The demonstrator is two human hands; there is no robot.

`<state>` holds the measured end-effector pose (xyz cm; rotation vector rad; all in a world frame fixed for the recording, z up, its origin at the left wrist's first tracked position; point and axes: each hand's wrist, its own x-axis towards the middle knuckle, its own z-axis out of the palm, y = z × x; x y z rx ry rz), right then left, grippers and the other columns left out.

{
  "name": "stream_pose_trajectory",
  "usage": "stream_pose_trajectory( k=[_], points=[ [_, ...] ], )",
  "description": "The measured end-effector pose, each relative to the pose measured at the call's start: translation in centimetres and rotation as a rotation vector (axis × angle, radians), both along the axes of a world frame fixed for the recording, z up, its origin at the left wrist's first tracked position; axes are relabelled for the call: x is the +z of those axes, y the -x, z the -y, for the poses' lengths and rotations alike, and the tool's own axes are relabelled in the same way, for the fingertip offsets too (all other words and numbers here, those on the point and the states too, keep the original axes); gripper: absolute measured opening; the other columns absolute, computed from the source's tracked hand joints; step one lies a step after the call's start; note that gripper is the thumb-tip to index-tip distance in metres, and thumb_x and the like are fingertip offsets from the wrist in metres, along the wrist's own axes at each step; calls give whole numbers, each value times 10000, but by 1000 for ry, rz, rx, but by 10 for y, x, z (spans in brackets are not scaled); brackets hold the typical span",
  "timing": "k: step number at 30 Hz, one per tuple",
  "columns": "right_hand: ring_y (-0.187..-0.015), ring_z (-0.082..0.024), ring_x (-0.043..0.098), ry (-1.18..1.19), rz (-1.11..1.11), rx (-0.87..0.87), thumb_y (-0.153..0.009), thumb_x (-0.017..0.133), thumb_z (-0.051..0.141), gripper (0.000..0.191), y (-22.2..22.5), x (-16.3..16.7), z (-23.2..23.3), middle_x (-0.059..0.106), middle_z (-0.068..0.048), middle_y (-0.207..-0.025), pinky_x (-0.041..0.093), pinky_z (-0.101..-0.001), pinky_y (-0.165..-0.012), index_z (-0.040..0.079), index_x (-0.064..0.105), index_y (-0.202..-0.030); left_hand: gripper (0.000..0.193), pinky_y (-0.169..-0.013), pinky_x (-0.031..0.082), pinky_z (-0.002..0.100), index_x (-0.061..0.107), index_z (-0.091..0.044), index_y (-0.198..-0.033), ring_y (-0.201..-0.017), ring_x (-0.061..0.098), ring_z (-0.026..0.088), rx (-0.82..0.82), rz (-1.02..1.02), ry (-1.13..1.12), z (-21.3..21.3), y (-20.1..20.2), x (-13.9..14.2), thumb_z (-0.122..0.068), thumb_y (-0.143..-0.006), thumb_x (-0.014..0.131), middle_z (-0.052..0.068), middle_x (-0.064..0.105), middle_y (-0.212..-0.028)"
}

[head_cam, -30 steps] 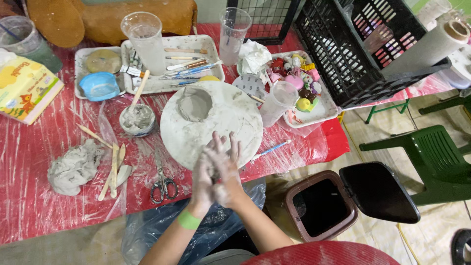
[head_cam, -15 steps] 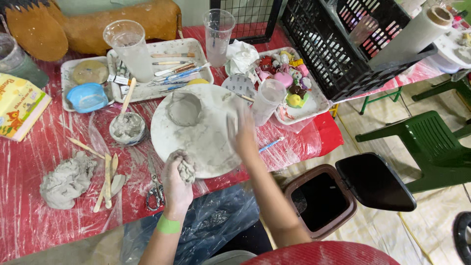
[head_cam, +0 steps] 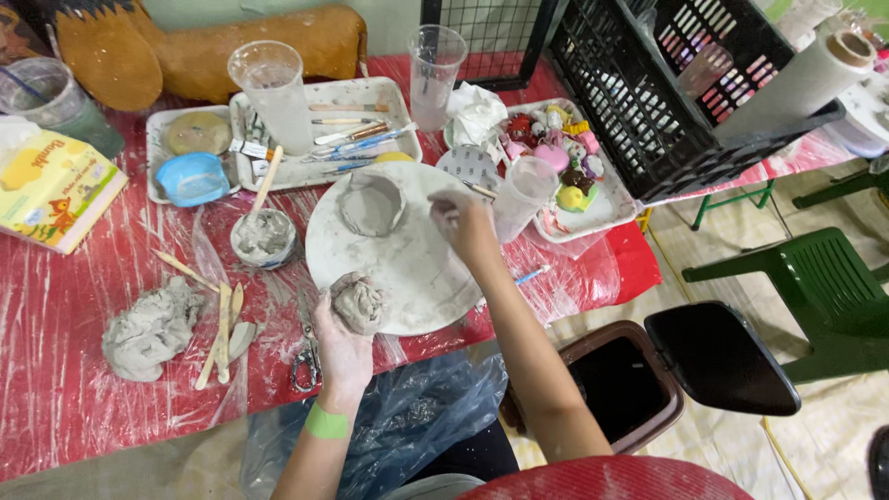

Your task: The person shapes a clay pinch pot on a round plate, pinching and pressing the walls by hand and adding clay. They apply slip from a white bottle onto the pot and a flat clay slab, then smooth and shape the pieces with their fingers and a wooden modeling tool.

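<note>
Head view: right hand (head_cam: 466,225) fingertips blurred, grip indistinct beside clay cup (head_cam: 370,204).

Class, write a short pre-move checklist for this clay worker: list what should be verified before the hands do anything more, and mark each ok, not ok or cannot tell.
1. Left hand has the clay lump in its grip: ok.
2. Right hand is near the small clay pot: ok, beside it, over the round white board.
3. Clay pot stands upright on the board: ok.
4. Spare clay within reach on the red table: ok.
5. Wooden tools at hand: ok.
6. Whether the right hand holds a tool: cannot tell.
</note>
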<state>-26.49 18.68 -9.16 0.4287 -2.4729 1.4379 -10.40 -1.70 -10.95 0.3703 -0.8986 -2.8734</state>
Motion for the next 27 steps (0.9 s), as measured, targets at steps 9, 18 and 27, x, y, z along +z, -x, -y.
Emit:
stream_pose_trajectory(
  k=[9,18,27],
  points=[
    [-1178,-414,693,-253,-504,13,-870,671,69,295,-162,-12,57,699,-241,-1220,537,-382,-1015,-12,688,-1153,492,-1143,417,430,442,-104,-1470,-1316,562,274,-29,15,-60,-40,-7,20,-364,-1070,321,99,559,-1443],
    [-1527,-336,390,591,-34,345,-991,542,193,623,-151,19,27,422,-182,-1610,329,-463,-1256,47,336,-1561,657,-1288,154,426,89,-130,-1659,-1590,157,249,-216,-331,190,-47,-22,43,-383,-1094,309,91,111,-1741],
    [-777,-341,651,1189,164,233,-1031,664,304,411,-119,-65,4,691,-266,-961,534,-460,-665,-106,698,-1040,822,-1360,8,460,-23,-48,-1672,-1672,-29,297,20,-533,1037,-47,-34,70,-603,-1114,214,150,-48,-1785]
  ],
)
